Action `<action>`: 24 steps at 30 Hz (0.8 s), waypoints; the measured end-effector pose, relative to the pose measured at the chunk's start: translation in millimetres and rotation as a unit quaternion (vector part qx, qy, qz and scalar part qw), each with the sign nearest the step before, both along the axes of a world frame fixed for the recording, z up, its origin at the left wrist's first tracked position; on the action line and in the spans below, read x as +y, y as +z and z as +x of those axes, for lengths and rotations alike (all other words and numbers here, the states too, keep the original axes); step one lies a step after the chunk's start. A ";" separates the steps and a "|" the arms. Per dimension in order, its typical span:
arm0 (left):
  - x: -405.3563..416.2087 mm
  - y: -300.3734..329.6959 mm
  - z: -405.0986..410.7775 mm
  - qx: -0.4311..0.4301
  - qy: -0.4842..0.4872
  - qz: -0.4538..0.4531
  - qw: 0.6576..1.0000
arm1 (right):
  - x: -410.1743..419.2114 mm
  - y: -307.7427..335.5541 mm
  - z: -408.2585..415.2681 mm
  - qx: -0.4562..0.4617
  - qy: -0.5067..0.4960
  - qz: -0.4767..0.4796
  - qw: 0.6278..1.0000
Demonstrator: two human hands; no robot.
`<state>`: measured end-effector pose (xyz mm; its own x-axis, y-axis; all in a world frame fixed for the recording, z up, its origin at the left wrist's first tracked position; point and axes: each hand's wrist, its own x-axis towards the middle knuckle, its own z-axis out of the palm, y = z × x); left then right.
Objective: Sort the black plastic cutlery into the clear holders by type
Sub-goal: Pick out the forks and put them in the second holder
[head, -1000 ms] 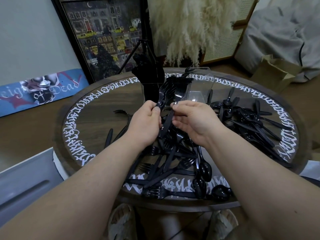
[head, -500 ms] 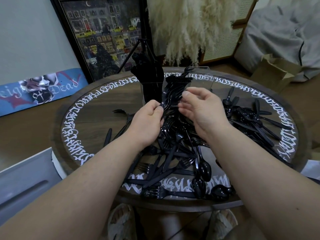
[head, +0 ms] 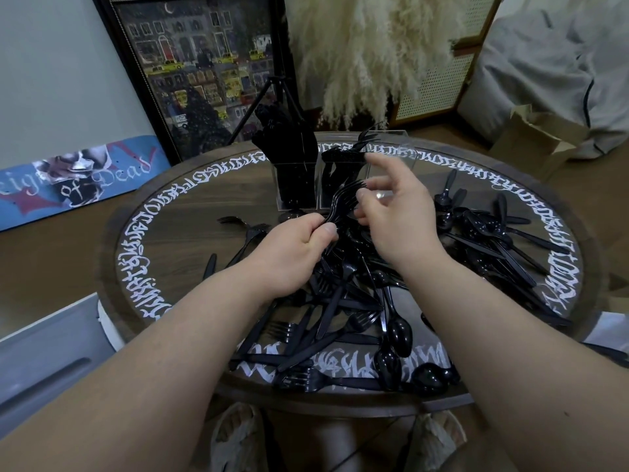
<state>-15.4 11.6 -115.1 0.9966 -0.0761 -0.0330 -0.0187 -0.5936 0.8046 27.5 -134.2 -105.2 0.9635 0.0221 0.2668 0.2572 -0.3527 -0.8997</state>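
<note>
Round wooden surface (head: 190, 212), dark brown, ringed with white calligraphic lettering; carries all cutlery and holders.

Framed painting (head: 204, 73) of a night street, leaning on the wall behind the surface. Pampas grass (head: 367, 52), cream, beside it. Grey beanbag (head: 551, 63) and open cardboard box (head: 537, 141) on the floor at right. Skateboard deck (head: 75, 182), blue with lettering, at left against the wall.

Loose cutlery pile (head: 340, 311), black plastic: forks, knives and spoons tangled across the near centre, under both forearms. A second scatter, mostly spoons (head: 483, 229), lies on the right side of the surface. A few single pieces (head: 243, 226) lie left of the pile.

Clear holders (head: 340, 172), a row at the far middle of the surface: left compartment packed full with black cutlery, middle compartment holding forks with tines up, right compartment looks clear.

Left hand (head: 292, 253): grip closed around a bundle of forks (head: 343, 202), held by the handles, tines pointing up toward the holders.

Right hand (head: 394, 212): grip open, fingers loosely spread, thumb and fingertips just beside the fork tines; contact cannot be told.
</note>
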 end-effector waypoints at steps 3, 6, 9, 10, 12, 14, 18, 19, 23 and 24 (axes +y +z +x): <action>2.4 0.2 -0.9 0.001 -0.006 0.052 0.999 | -0.4 -2.3 -1.8 -0.062 0.027 -0.113 0.991; 7.0 0.0 -0.8 0.004 0.006 0.124 0.992 | -0.8 -3.7 -1.4 -0.102 0.022 -0.153 0.983; 7.2 3.1 0.2 -0.012 0.030 0.208 0.978 | -1.1 -4.9 -1.4 -0.112 0.019 -0.159 0.981; 6.2 4.9 0.6 -0.024 0.039 0.216 0.975 | -1.9 -3.7 -1.5 -0.096 0.019 -0.139 0.985; 2.9 9.8 1.6 -0.057 0.051 0.208 0.975 | -4.2 0.7 -1.5 -0.030 0.029 -0.046 0.998; -1.1 14.3 3.1 -0.088 0.049 0.194 0.976 | -7.5 7.1 -1.6 0.021 0.050 0.047 0.997; -7.9 17.1 11.1 -0.142 0.051 0.169 0.974 | -17.3 18.0 -5.8 0.020 0.068 0.115 0.991; -9.2 16.7 14.2 -0.153 0.051 0.165 0.973 | -19.8 19.7 -6.6 0.005 0.068 0.111 0.991; -11.2 14.7 28.9 -0.188 0.076 0.163 0.965 | -32.2 28.5 4.3 -0.116 0.009 -0.006 0.993; -9.4 13.3 33.0 -0.197 0.092 0.168 0.961 | -36.0 32.7 9.9 -0.150 -0.013 -0.023 0.988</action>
